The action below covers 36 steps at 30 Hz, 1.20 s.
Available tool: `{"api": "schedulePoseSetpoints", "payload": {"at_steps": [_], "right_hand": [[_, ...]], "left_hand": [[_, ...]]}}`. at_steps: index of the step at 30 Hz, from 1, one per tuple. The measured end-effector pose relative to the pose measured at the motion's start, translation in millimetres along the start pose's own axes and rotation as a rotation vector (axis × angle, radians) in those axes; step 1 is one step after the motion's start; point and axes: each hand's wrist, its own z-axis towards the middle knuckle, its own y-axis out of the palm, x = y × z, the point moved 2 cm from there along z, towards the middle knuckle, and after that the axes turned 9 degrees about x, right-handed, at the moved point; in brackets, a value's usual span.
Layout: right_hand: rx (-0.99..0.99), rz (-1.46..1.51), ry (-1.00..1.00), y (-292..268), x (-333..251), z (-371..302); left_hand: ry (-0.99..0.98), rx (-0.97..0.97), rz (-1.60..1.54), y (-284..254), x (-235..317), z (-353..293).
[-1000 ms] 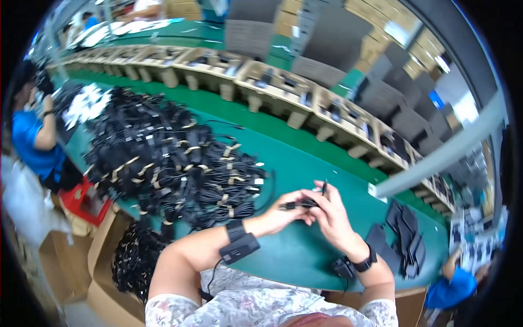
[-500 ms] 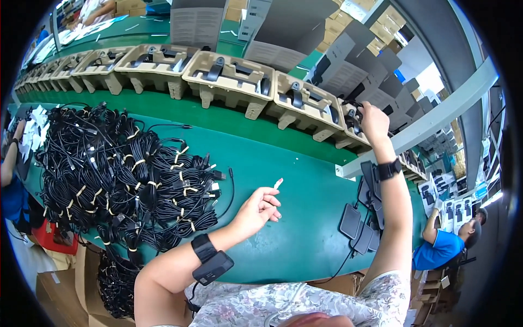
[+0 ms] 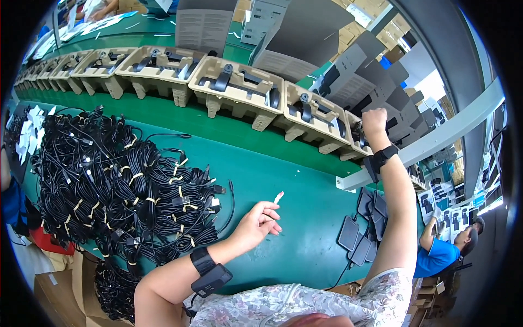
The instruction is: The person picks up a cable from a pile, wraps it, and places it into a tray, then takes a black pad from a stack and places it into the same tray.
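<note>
My left hand (image 3: 257, 226) hovers over the green table with its fingers loosely curled and slightly apart. A small white scrap with a red tip (image 3: 279, 197) shows right at its fingertips; whether it touches them I cannot tell. On the right, my right hand (image 3: 375, 124) is closed, just above the rim of a tan moulded tray (image 3: 354, 121) that holds dark parts. What its fingers hold, if anything, is hidden. Left of my left hand lies a large heap of black cables (image 3: 125, 185) bundled with pale ties.
More tan trays (image 3: 237, 87) with black parts line the far side. Grey printed boxes (image 3: 299, 43) stand open behind them. Flat black adapters (image 3: 354, 234) lie by my right forearm. A white metal bar (image 3: 436, 136) slants across the right. A person in blue (image 3: 438, 256) works there.
My right hand has come up from the dark parts in the tray, and its fingers have curled in. My left hand keeps nearly the same pose. The whole view has shifted slightly.
</note>
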Motion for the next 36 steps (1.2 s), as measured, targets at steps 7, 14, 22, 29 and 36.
{"api": "schedulePoseSetpoints", "payload": {"at_steps": [7, 14, 22, 29, 36], "right_hand": [[-0.091, 0.535, 0.164, 46, -33, 2], [0.041, 0.991, 0.786, 115, -53, 3], [-0.053, 0.874, 0.541, 102, -63, 13], [-0.080, 0.764, 0.470, 155, -48, 17], [0.425, 0.709, -0.116, 34, -58, -89]], "left_hand": [[-0.004, 0.011, -0.008, -2, -1, 2], [-0.007, 0.010, -0.014, -4, -9, 6], [-0.032, 0.061, -0.020, -10, -26, 26], [-0.038, 0.031, 0.004, 1, -35, 41], [-0.022, 0.102, 0.070, -4, -36, 24]]}}
